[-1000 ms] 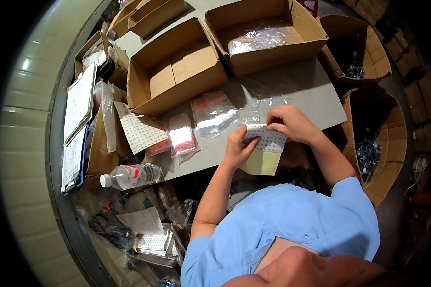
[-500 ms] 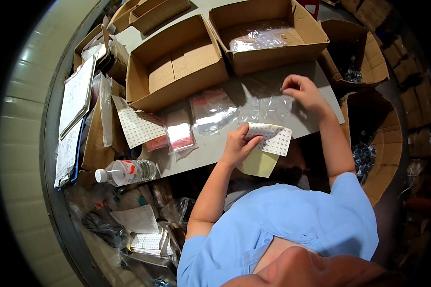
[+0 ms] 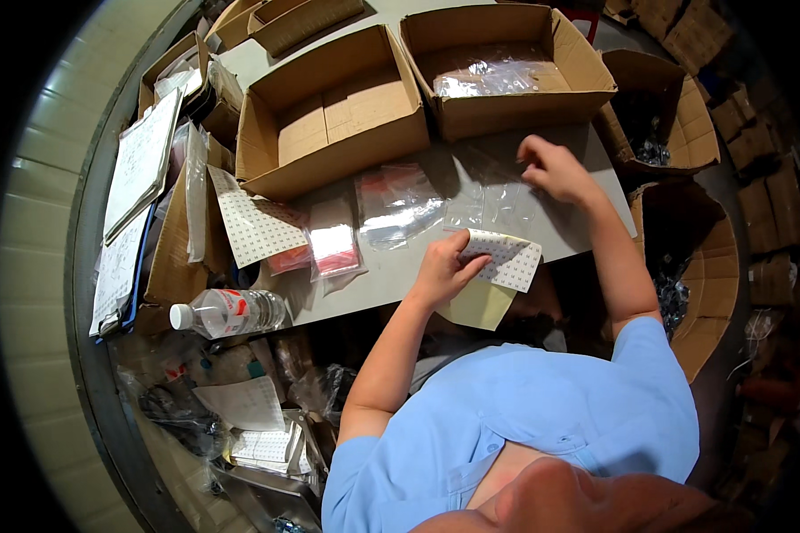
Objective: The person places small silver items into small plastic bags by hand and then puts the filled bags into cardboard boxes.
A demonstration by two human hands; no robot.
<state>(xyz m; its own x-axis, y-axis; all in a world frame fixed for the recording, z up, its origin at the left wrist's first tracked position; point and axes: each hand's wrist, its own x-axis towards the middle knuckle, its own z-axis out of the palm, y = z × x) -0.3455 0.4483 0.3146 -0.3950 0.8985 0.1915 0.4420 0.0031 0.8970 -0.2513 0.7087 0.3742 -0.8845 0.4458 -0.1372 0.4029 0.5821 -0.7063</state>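
Observation:
My left hand [image 3: 446, 266] is closed on a sticker sheet [image 3: 507, 258] with rows of small printed labels, its yellowish backing folded down below. The sheet hangs over the table's near edge. My right hand [image 3: 556, 171] hovers at the right of the table with fingers bent and a gap between thumb and forefinger; I see nothing held there. Just left of it, clear plastic bags [image 3: 484, 200] lie flat on the table. Further left are a clear bag with a reddish strip [image 3: 400, 209] and a stack of red-edged bags [image 3: 333, 235].
Two open cardboard boxes stand at the back, one bare inside [image 3: 329, 169], one [image 3: 524, 115] holding clear bags. Another sticker sheet [image 3: 253, 222], a water bottle [image 3: 231, 313] and clipboards [image 3: 142, 169] are at left. More cartons [image 3: 707, 258] stand at right, below the table.
My right hand has parted its pinched thumb and forefinger and moved slightly from the clear bags, which now lie flatter. The left hand keeps its hold on the sticker sheet.

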